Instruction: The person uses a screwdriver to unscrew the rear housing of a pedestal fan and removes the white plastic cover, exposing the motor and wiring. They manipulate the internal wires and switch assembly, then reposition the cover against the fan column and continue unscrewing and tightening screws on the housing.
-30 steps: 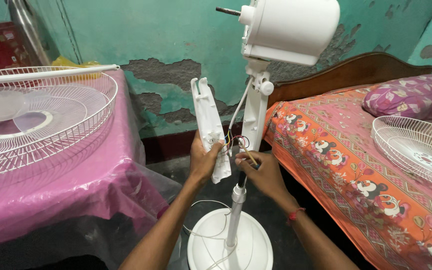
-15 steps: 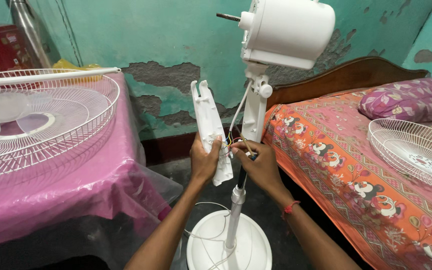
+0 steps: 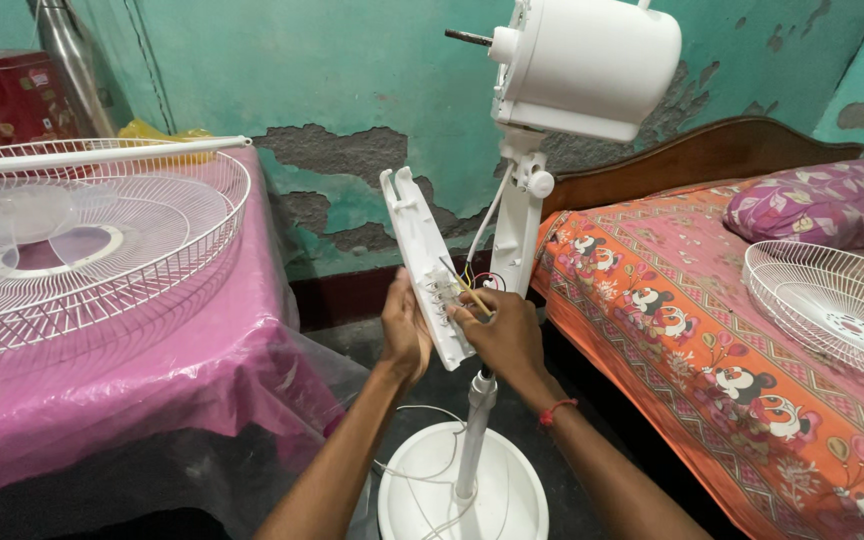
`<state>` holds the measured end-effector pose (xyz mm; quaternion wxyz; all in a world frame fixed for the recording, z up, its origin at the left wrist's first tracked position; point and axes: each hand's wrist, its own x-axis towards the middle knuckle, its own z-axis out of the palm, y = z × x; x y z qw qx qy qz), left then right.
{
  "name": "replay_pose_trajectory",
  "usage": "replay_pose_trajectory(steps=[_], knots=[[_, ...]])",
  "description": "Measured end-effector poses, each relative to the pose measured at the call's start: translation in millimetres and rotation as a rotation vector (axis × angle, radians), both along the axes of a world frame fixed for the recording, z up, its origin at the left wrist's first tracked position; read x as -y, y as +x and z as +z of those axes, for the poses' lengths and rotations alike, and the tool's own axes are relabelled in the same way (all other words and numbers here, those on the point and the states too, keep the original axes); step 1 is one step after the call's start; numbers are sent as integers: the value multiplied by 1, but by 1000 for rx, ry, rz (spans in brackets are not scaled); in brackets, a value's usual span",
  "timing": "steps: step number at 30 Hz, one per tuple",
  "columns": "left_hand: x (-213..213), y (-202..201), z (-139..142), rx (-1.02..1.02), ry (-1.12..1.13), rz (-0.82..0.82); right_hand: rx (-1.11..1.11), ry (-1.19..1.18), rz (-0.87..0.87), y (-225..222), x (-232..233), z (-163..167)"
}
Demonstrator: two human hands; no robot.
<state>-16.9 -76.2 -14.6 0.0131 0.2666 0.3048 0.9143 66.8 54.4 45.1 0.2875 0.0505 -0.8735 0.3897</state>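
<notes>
Long white plastic control panel (image 3: 422,265) upright, slightly tilted — top end toward wall. Left hand (image 3: 404,330) grip closed around lower panel edge; right hand (image 3: 500,335) grip pinching thin yellow-handled tool (image 3: 466,289) at wiring.

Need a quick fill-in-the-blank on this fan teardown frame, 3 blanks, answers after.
1. The left hand holds the white ____ panel that has been taken off the stand.
2. The right hand touches the wires on the panel's ____ side.
3. One fan guard lies on the bed; the other guard lies on the table with the ____ cloth.

Missing words: control; inner; pink
</notes>
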Motion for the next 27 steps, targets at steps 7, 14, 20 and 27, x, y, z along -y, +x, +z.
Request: replay_pose_trajectory(steps=[7,14,20,27], knots=[[0,7,5,-61,-106,44,-20,-26,33,-11,-3,-6],[-6,3,3,-118,-260,237,-1,-163,111,-23,-3,-23],[-14,7,11,-206,-404,633,-52,-165,119,-16,-1,-27],[-6,9,17,-41,-627,703,-289,44,140,22,-85,-57]])
